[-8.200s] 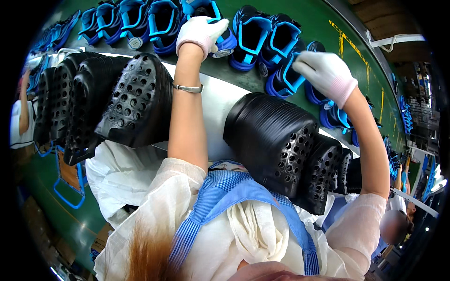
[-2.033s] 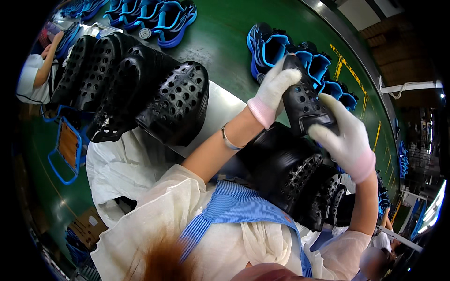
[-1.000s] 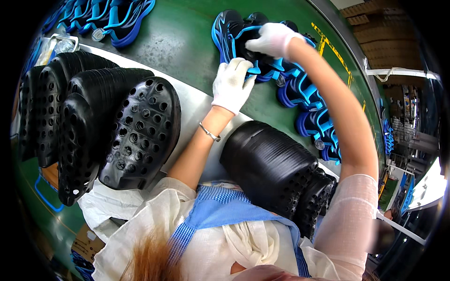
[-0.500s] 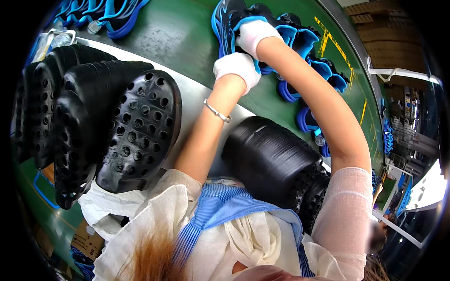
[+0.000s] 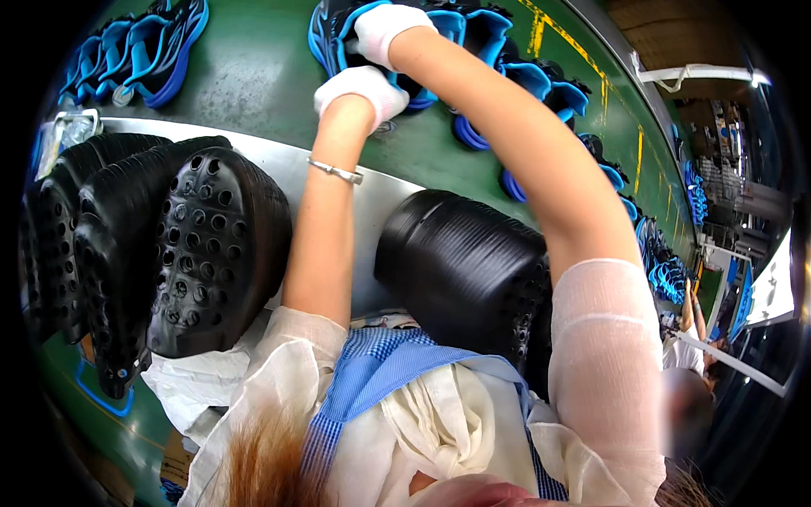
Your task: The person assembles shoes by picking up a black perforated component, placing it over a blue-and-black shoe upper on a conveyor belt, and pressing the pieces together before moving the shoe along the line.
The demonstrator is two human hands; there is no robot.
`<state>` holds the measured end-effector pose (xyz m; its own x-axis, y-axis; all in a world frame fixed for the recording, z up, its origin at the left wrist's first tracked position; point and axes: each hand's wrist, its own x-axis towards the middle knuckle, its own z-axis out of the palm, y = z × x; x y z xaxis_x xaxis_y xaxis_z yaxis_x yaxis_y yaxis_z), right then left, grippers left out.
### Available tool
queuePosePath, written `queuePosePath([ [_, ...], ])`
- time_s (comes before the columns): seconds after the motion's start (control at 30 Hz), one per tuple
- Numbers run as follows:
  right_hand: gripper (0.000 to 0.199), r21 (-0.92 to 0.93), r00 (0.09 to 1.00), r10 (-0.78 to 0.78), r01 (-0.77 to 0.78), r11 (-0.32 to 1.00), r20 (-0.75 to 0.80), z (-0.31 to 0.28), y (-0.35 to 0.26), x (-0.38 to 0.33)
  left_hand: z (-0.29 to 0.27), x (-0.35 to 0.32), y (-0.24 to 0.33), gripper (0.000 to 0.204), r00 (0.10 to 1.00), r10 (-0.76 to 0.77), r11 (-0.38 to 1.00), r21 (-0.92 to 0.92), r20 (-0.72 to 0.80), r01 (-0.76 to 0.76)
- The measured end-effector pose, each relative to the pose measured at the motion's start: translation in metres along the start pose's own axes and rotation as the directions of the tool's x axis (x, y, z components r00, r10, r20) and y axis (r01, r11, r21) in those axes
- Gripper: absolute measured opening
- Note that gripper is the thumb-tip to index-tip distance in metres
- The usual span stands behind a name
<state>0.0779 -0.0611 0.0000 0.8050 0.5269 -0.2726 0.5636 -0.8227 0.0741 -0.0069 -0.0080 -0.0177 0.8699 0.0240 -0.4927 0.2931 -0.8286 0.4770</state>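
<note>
Both my hands wear white gloves and are at a black and blue sneaker [image 5: 325, 38] at the far middle. My right hand [image 5: 390, 32] is closed at the sneaker's opening, its fingertips hidden by the glove and the shoe. Nearer to me, my left hand [image 5: 361, 93] is closed against the sneaker's near end, its fingers mostly out of sight. More blue-lined sneakers [image 5: 528, 80] stand in a row to the right of my right hand, partly behind my forearm.
Black ribbed foot-shaped forms with holed soles [image 5: 221, 245] crowd the left; another black form [image 5: 460, 262] lies before my torso. A metal ledge [image 5: 372, 190] borders the green surface [image 5: 253, 76]. Sneakers [image 5: 135, 51] stand far left. A co-worker [image 5: 688, 351] is at right.
My hands and the sneaker have shifted left and slightly farther away in the picture. The view has also turned a little, and a co-worker's arm now shows at the right.
</note>
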Motion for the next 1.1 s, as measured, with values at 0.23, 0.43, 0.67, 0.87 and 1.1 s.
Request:
queuePosePath([
  [0.23, 0.036, -0.067, 0.979, 0.117, -0.13, 0.989, -0.166, -0.033, 0.076, -0.093, 0.012, -0.024, -0.001, 0.044, 0.962, -0.003, 0.989, 0.142, -0.274, 0.043],
  [0.43, 0.048, 0.158, 0.994, 0.082, -0.093, 0.983, 0.077, 0.039, 0.126, -0.097, 0.015, -0.041, 0.039, 0.032, 0.695, 0.32, 0.943, 0.147, -0.644, -0.299],
  [0.67, 0.041, 0.237, 0.918, 0.251, -0.329, 0.914, 0.308, 0.014, 0.109, -0.135, 0.044, 0.0, 0.041, 0.023, 0.783, 0.477, 0.869, 0.35, -0.399, -0.351],
  [0.87, 0.043, 0.03, 0.969, 0.218, -0.223, 0.974, 0.118, 0.057, 0.163, -0.199, 0.098, -0.034, 0.06, 0.025, 0.621, 0.73, 0.675, 0.155, -0.287, -0.722],
  [1.1, 0.035, 0.284, 0.969, 0.232, -0.246, 0.927, 0.082, -0.013, 0.166, -0.299, 0.089, -0.02, 0.062, 0.039, 0.795, 0.607, 0.784, 0.166, -0.001, -0.598],
])
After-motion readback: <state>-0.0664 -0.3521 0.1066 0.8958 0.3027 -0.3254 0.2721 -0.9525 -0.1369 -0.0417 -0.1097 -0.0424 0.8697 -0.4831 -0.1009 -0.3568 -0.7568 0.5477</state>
